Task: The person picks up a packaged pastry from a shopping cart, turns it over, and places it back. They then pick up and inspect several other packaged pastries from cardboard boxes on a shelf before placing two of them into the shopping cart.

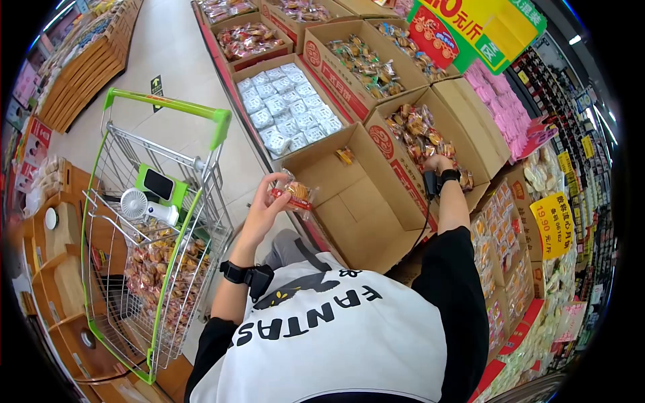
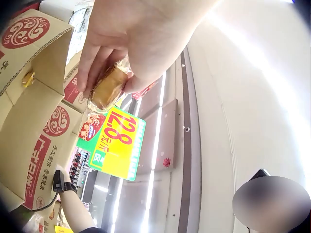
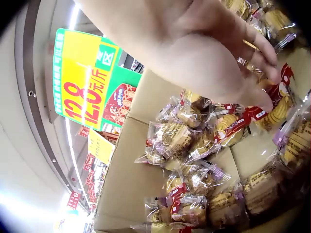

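In the head view my left hand (image 1: 259, 211) holds a wrapped mooncake (image 1: 295, 193) by its edge, over the near corner of an open cardboard box (image 1: 366, 208). Up close in the left wrist view, thumb and fingers pinch the clear wrapper around the golden mooncake (image 2: 109, 90). My right hand (image 1: 440, 163) is down inside another box, among loose wrapped mooncakes (image 1: 413, 127). The right wrist view has its thumb and fingers closing round a mooncake with a red band (image 3: 278, 104), partly hidden behind the hand.
One small packet (image 1: 345, 156) lies in the near box. A box of white packets (image 1: 289, 101) adjoins it. To the left stands a green-handled shopping cart (image 1: 168, 101) holding a bag of mooncakes (image 1: 161, 269) and a small fan (image 1: 134, 203). A price sign (image 1: 484, 33) hangs over the far boxes.
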### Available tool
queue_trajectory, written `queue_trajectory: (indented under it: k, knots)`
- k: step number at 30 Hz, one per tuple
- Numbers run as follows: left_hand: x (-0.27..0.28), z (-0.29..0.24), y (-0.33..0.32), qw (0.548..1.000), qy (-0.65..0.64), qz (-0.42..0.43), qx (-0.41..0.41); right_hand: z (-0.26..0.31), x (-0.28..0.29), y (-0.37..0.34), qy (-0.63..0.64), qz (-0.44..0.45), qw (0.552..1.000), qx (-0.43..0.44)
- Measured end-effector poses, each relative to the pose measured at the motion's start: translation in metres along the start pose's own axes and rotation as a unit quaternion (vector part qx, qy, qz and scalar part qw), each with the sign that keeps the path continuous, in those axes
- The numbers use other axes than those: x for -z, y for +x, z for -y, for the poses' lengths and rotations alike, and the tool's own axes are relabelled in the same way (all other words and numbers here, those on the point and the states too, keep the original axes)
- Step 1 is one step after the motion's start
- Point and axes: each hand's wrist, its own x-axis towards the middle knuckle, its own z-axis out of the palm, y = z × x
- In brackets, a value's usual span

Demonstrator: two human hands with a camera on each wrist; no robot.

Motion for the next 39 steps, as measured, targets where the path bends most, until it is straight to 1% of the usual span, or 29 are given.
queue_trajectory:
  k: [1, 2, 3, 5, 6, 7, 8, 9, 11, 12, 13, 14, 15, 17, 18, 19, 21, 23, 24, 25, 27, 28, 33, 34, 35, 37, 39]
  knots:
    - [0.003, -0.002, -0.002, 1.0, 0.003, -0.011, 0.0, 0.005, 0.0, -0.01, -0.029, 0.004, 0.999, -0.022]
    - [0.005, -0.006, -0.004, 1.0, 0.003, -0.014, -0.004, 0.001, -0.007, -0.005, 0.034, -0.047, 0.998, -0.011]
    - [0.008, -0.009, -0.007, 1.0, -0.009, -0.022, -0.003, -0.002, -0.011, 0.001, 0.157, -0.063, 0.984, -0.065]
    - [0.014, -0.012, -0.012, 0.999, -0.021, -0.032, -0.003, 0.003, -0.005, 0.004, 0.126, -0.072, 0.989, -0.017]
    - [0.017, -0.013, -0.014, 0.999, -0.02, -0.046, -0.021, -0.006, -0.004, -0.001, 0.291, -0.123, 0.948, 0.041]
    - [0.02, -0.013, -0.016, 0.997, -0.019, -0.06, -0.038, -0.003, -0.001, -0.031, 0.446, -0.169, 0.873, 0.098]
    - [0.023, -0.015, -0.019, 0.997, -0.019, -0.063, -0.041, -0.007, 0.017, -0.023, 0.227, -0.299, 0.921, 0.102]
    - [0.027, -0.019, -0.022, 0.995, -0.022, -0.077, -0.054, 0.001, 0.022, -0.053, 0.271, -0.357, 0.887, 0.115]
    - [0.032, -0.026, -0.029, 0.993, -0.027, -0.095, -0.07, 0.015, 0.035, -0.093, 0.294, -0.406, 0.855, 0.129]
    - [0.033, -0.029, -0.033, 0.99, -0.026, -0.101, -0.096, 0.025, 0.036, -0.106, 0.29, -0.408, 0.855, 0.132]
    - [0.036, -0.03, -0.036, 0.986, -0.024, -0.107, -0.122, 0.036, 0.035, -0.118, 0.384, -0.447, 0.776, 0.226]
    - [0.043, -0.029, -0.038, 0.988, -0.013, -0.108, -0.113, 0.048, 0.032, -0.134, 0.468, -0.472, 0.678, 0.314]
    - [0.044, -0.029, -0.041, 0.987, -0.016, -0.113, -0.113, 0.065, 0.03, -0.161, 0.465, -0.47, 0.68, 0.317]
    - [0.044, -0.035, -0.048, 0.975, -0.052, -0.145, -0.157, 0.109, 0.021, -0.226, 0.56, -0.354, 0.66, 0.355]
    - [0.042, -0.045, -0.057, 0.97, -0.059, -0.167, -0.166, 0.136, 0.008, -0.244, 0.586, -0.284, 0.622, 0.435]
    - [0.04, -0.051, -0.061, 0.969, -0.06, -0.175, -0.165, 0.157, -0.004, -0.259, 0.608, -0.213, 0.574, 0.506]
    - [0.041, -0.057, -0.07, 0.963, -0.085, -0.182, -0.18, 0.193, -0.024, -0.283, 0.613, -0.147, 0.552, 0.546]
    - [0.05, -0.055, -0.079, 0.961, -0.058, -0.202, -0.177, 0.222, -0.044, -0.305, 0.613, -0.088, 0.558, 0.553]
    - [0.051, -0.055, -0.083, 0.956, -0.09, -0.214, -0.18, 0.236, -0.053, -0.315, 0.621, -0.024, 0.529, 0.577]
    - [0.052, -0.055, -0.087, 0.949, -0.122, -0.224, -0.184, 0.245, -0.063, -0.319, 0.62, -0.012, 0.531, 0.577]
    - [0.053, -0.057, -0.095, 0.94, -0.137, -0.245, -0.196, 0.26, -0.083, -0.325, 0.616, 0.063, 0.559, 0.551]
    - [0.054, -0.056, -0.098, 0.936, -0.138, -0.254, -0.203, 0.266, -0.089, -0.332, 0.608, 0.097, 0.556, 0.558]
    - [0.06, -0.054, -0.11, 0.92, -0.143, -0.284, -0.228, 0.283, -0.117, -0.348, 0.588, 0.144, 0.572, 0.553]
    - [0.06, -0.053, -0.112, 0.921, -0.11, -0.296, -0.226, 0.285, -0.119, -0.35, 0.58, 0.165, 0.57, 0.559]
    - [0.061, -0.052, -0.114, 0.922, -0.111, -0.297, -0.224, 0.287, -0.122, -0.351, 0.571, 0.185, 0.567, 0.564]
    - [0.062, -0.051, -0.117, 0.915, -0.143, -0.296, -0.233, 0.29, -0.126, -0.352, 0.567, 0.193, 0.569, 0.563]
    - [0.062, -0.051, -0.121, 0.916, -0.141, -0.301, -0.226, 0.293, -0.129, -0.358, 0.568, 0.193, 0.572, 0.559]
